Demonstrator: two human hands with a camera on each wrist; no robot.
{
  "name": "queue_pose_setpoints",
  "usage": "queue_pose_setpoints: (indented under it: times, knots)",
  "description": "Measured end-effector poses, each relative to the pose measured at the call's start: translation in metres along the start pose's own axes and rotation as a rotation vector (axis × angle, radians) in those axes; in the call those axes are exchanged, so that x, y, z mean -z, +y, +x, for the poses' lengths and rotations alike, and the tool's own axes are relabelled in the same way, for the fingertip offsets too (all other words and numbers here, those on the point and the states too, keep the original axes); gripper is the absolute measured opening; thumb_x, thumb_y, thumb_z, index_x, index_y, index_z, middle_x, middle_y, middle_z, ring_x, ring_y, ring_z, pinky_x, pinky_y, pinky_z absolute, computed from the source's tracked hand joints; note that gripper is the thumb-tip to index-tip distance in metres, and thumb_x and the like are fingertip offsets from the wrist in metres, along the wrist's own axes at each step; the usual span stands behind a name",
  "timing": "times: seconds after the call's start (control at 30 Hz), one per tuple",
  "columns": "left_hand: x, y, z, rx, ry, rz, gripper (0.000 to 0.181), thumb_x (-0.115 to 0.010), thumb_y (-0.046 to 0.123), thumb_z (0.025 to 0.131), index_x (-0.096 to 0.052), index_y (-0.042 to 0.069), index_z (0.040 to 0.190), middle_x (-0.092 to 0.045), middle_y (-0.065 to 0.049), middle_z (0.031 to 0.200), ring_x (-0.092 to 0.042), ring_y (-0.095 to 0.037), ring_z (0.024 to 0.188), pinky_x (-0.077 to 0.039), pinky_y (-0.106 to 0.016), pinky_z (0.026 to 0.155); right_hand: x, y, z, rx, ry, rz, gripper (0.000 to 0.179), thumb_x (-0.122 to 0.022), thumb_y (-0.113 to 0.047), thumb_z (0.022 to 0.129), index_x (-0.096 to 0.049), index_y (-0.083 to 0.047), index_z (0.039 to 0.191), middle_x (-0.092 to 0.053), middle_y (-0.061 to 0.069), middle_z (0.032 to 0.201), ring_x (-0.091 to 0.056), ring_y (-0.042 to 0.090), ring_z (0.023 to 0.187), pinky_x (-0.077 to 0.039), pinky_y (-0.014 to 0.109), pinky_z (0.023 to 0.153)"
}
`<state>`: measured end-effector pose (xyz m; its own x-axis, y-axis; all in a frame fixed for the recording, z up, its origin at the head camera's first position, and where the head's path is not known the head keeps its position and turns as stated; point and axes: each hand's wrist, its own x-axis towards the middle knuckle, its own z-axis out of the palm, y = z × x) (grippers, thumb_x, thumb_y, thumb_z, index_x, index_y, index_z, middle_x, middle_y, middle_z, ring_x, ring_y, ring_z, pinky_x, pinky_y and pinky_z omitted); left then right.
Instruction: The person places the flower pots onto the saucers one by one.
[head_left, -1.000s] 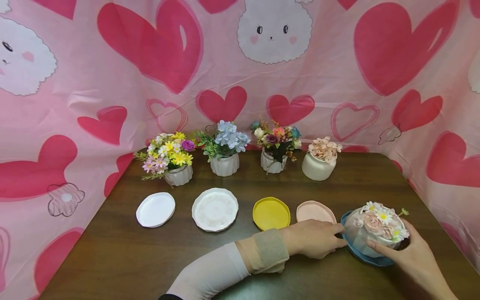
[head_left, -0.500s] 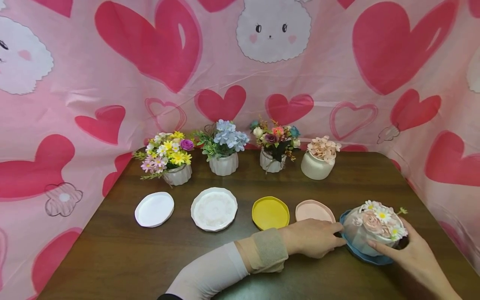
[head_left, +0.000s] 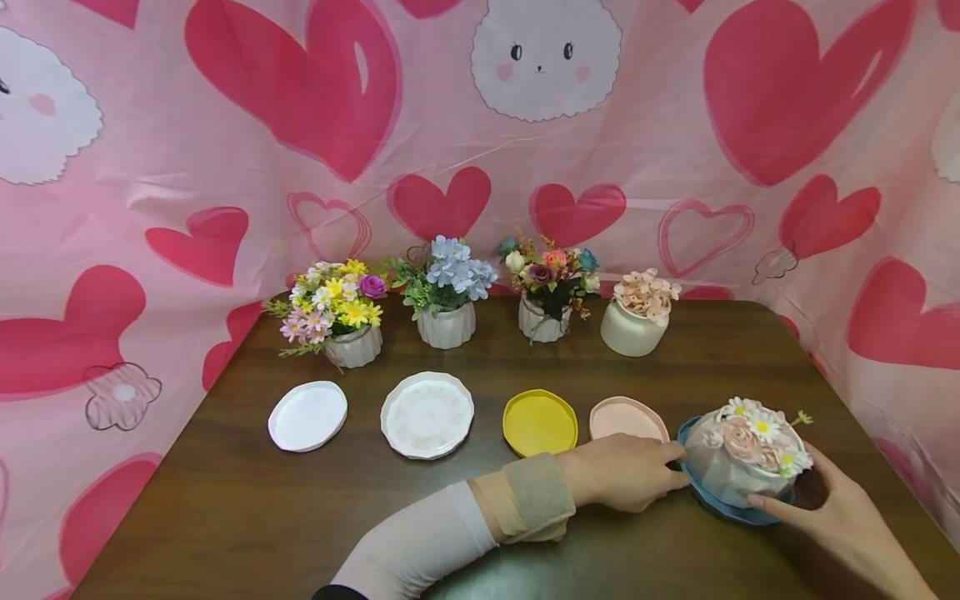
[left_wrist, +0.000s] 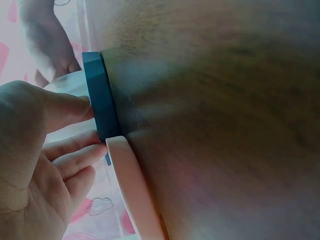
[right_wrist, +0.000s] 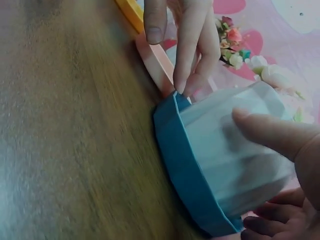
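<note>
One broad right-hand grip (head_left: 842, 515) (seemingly loose) around the white pot (head_left: 723, 467).

A dark wooden table (head_left: 247, 500) carried four flower pots (head_left: 446, 328) along its far edge. Before them lay a white plate (head_left: 307, 417), a larger white dish (head_left: 427, 415), a yellow plate (head_left: 540, 423), a pink plate (head_left: 627, 417) and, at the right, a blue plate (right_wrist: 182, 167).

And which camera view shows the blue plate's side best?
Right wrist: the blue plate shows a long, close stretch of side. Head: partly hidden by the pot. Left wrist: only a shorter stretch.
</note>
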<state>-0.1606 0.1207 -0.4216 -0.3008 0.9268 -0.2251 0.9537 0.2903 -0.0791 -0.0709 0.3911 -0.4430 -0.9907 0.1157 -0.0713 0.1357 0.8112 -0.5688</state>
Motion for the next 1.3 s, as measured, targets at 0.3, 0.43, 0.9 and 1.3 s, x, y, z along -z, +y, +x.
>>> queue_pose_setpoints:
  times: [0.3,0.43,0.9,1.3]
  knots:
    - [0.0,0.0,0.0,-0.014,0.004,0.002,0.042,-0.043,0.036,0.105,-0.044,0.039,0.146,-0.042,0.011,0.146,-0.048,0.002,0.125,-0.04,-0.014,0.104,0.0,0.016,-0.007,0.016,-0.046,0.031,0.09,-0.071,-0.033,0.091,-0.021,0.015,0.148,-0.037,0.047,0.139,-0.057,-0.014,0.098,-0.038,-0.001,0.066]
    - [0.0,0.0,0.0,-0.019,0.01,0.002,0.041,-0.043,0.035,0.105,-0.045,0.038,0.146,-0.043,0.011,0.145,-0.049,0.002,0.124,-0.04,-0.014,0.104,-0.001,0.018,-0.012,-0.003,-0.041,0.067,0.082,-0.068,-0.029,0.094,-0.025,0.018,0.145,-0.038,0.046,0.138,-0.041,-0.029,0.089,-0.04,-0.001,0.065]
    - [0.0,0.0,-0.002,-0.023,0.031,0.016,0.039,-0.04,0.034,0.106,-0.047,0.037,0.144,-0.044,0.01,0.143,-0.05,0.002,0.122,-0.04,-0.014,0.104,0.01,0.007,-0.011,-0.2,-0.101,-0.112,0.07,-0.056,-0.047,0.098,-0.05,0.014,0.132,-0.071,0.026,0.109,-0.064,-0.002,0.068,-0.049,0.029,0.065]
    - [0.001,0.001,0.0,-0.008,0.005,0.03,0.041,-0.045,0.031,0.105,-0.045,0.038,0.145,-0.042,0.011,0.145,-0.047,0.001,0.127,-0.039,-0.015,0.107,0.006,0.006,-0.011,-0.248,-0.051,-0.055,0.06,-0.056,-0.039,0.1,-0.054,0.014,0.128,-0.078,0.009,0.089,-0.068,0.003,0.063,-0.046,0.036,0.076]
